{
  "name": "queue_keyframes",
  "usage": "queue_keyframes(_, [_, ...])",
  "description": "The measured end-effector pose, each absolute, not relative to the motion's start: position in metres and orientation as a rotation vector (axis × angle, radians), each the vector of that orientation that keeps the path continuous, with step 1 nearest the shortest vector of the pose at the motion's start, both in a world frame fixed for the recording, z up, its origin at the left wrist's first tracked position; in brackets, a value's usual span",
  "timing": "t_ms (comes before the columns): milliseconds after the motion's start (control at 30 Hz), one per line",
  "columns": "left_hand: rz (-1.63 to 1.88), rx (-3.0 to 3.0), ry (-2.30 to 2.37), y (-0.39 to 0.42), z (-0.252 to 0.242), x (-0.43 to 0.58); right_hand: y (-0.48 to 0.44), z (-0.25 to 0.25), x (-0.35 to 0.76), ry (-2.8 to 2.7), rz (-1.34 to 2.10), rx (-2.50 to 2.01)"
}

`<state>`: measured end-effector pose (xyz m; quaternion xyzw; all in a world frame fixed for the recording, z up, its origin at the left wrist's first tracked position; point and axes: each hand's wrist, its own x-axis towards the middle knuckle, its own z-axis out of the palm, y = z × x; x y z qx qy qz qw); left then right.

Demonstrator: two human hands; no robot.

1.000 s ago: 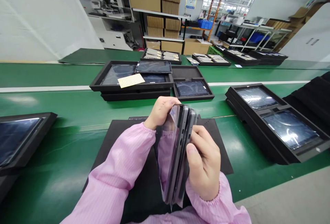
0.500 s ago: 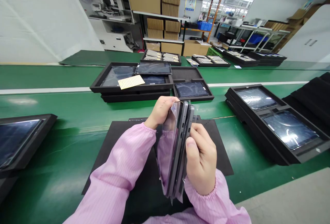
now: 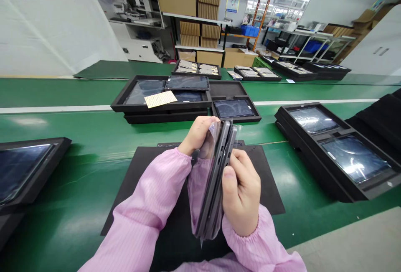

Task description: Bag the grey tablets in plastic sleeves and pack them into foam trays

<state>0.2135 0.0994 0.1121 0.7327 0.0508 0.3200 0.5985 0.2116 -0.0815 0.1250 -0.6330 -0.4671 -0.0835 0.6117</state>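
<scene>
Both my hands hold a stack of two dark grey tablets (image 3: 216, 180) on edge above a black foam mat (image 3: 138, 180). A clear plastic film (image 3: 198, 180) hangs off the tablets' left face. My left hand (image 3: 200, 134) grips the top left corner, fingers curled over the film. My right hand (image 3: 240, 192) wraps the right side, thumb pressed on the edge. Pink sleeves cover both arms.
Black foam trays with tablets sit on the green belt: one at the far left (image 3: 28, 167), a stack ahead (image 3: 166, 105) with a tan label sheet (image 3: 160, 98), a smaller tray (image 3: 235, 109), and a long tray at right (image 3: 338, 146). Shelves with cartons stand behind.
The tablets have tilted slightly and dropped a little lower in my hands; my right hand has slid a bit left along the edge. The grip is unchanged.
</scene>
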Motion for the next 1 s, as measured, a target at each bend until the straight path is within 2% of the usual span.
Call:
queue_keyframes(300, [0.712, 1.767, 0.016, 0.099, 0.116, 0.206, -0.086, 0.13, 0.204, -1.107, -0.219, -1.423])
queue_keyframes(700, [1.004, 1.765, -0.027, 0.092, 0.122, 0.177, -0.089, 0.133, 0.201, -1.166, -0.14, -1.34])
queue_keyframes(1000, [1.063, 1.753, 0.025, 0.094, 0.116, 0.178, -0.084, 0.129, 0.202, -1.127, -0.086, -1.315])
